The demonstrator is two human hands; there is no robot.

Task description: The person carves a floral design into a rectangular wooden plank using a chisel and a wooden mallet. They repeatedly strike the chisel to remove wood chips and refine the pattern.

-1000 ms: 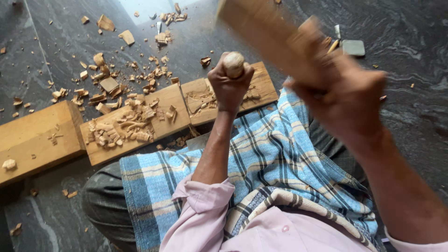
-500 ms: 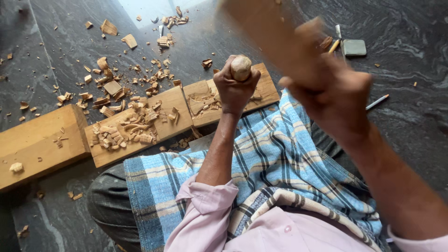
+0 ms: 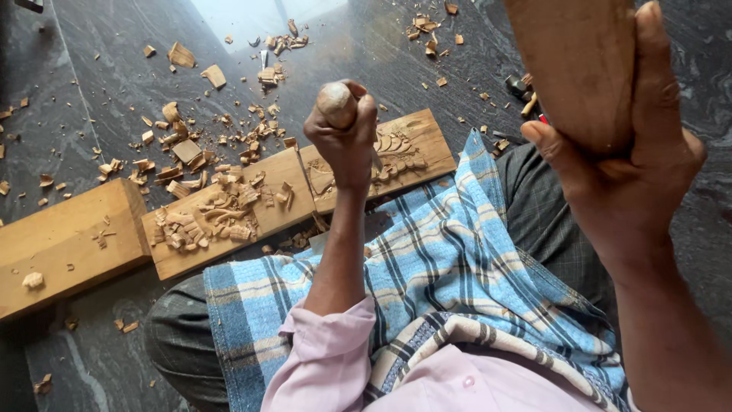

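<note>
Both hands are closed on tools: the right hand (image 3: pixel 633 183), large at the right edge of the frame, wraps a thick wooden mallet (image 3: pixel 576 65) raised high at the upper right, while the left hand (image 3: pixel 345 141), near the centre, grips a chisel (image 3: pixel 337 103) by its rounded wooden handle, the blade hidden below the fist and apparently set on the carved plank (image 3: pixel 381 156). That plank lies across the dark stone floor (image 3: pixel 114 69) from centre toward the left, just beyond the blue checked cloth (image 3: pixel 427 267) over the person's lap. The main risk, as I judge it, is a glancing blow: with the mallet well apart from the small handle top, an off-centre strike could land on the left knuckles or tip the chisel so it gouges the relief. Loose wood chips (image 3: pixel 206 217) heaped on the plank might also let the edge skid.
</note>
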